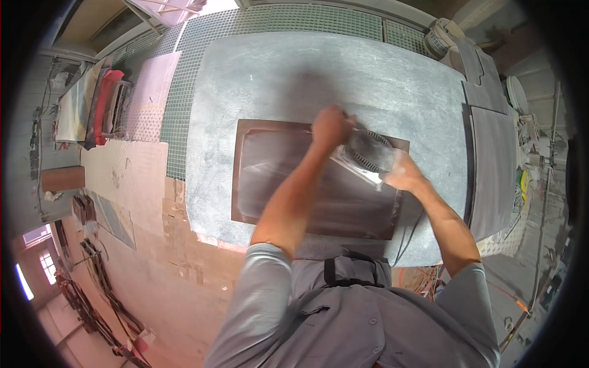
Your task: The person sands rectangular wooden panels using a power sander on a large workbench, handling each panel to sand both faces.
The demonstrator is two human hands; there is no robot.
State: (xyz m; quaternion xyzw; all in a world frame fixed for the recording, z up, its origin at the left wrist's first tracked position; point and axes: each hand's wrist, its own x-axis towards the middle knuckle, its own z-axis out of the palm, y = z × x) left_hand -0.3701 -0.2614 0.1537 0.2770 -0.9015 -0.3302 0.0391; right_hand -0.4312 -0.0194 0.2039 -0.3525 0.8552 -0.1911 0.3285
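Note:
A dark brown rectangular panel lies flat on a pale grey, dusty work surface. Whitish dust marks streak its face. Over the panel's far right part is a sander with a black ribbed vent and a light, shiny body, smeared by motion. My left hand is closed at the sander's far left end. On its right side, my right hand grips the body. The sander's underside is hidden.
A thin dark cable trails off the near right edge of the work surface. Green grating borders the surface at left and back. Grey sheets lie at right, with a bucket at the far right. Cardboard covers floor at left.

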